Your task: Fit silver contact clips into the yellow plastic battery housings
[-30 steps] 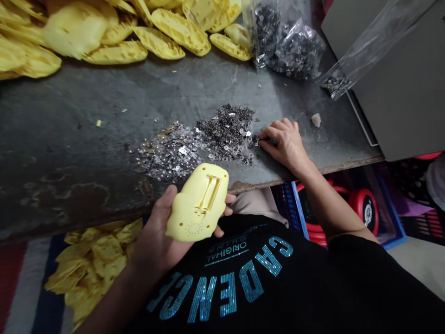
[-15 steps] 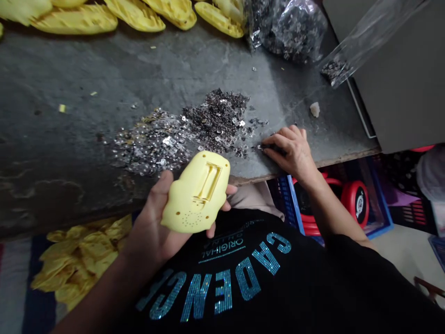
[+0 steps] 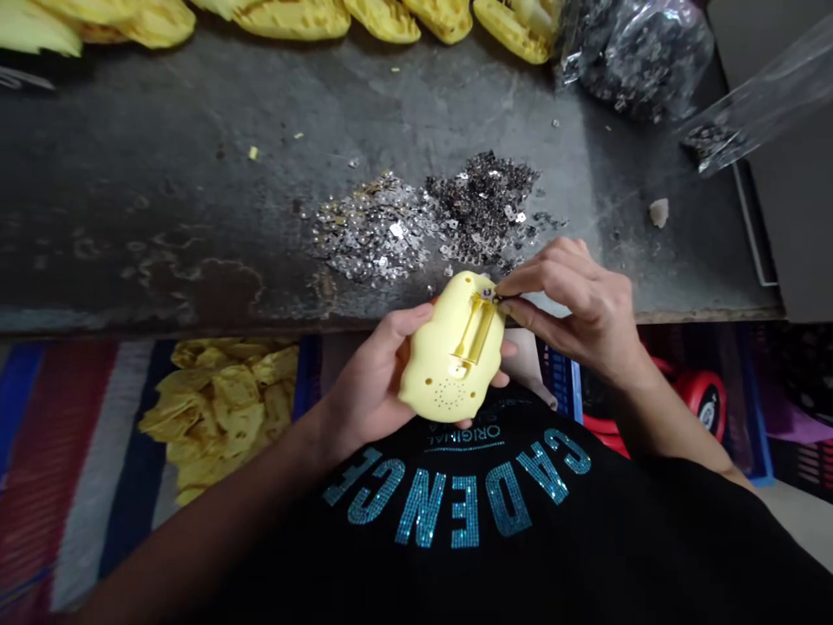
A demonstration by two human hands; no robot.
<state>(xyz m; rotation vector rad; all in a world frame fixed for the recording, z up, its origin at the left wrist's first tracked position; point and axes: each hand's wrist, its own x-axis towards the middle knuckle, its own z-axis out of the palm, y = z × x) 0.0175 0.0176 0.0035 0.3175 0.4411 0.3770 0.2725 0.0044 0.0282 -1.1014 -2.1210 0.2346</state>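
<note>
My left hand is wrapped round a yellow plastic shell, its battery compartment and speaker holes facing up. Between the thumb and forefinger of my right hand is a small metal battery contact, at the far end of the battery compartment. Whether it sits in its slot I cannot tell. Just beyond the shell, two heaps of contacts lie on the table: a brighter silver heap on the left and a darker heap on the right.
Along the back of the grey table lie several yellow shell halves. Plastic bags of metal parts stand at the back right, near a white lump. Below the front edge are yellow pieces and a blue crate with red items.
My right hand has come from the table beside the darker heap to the shell, bringing a contact to its battery compartment. The view has shifted left.
</note>
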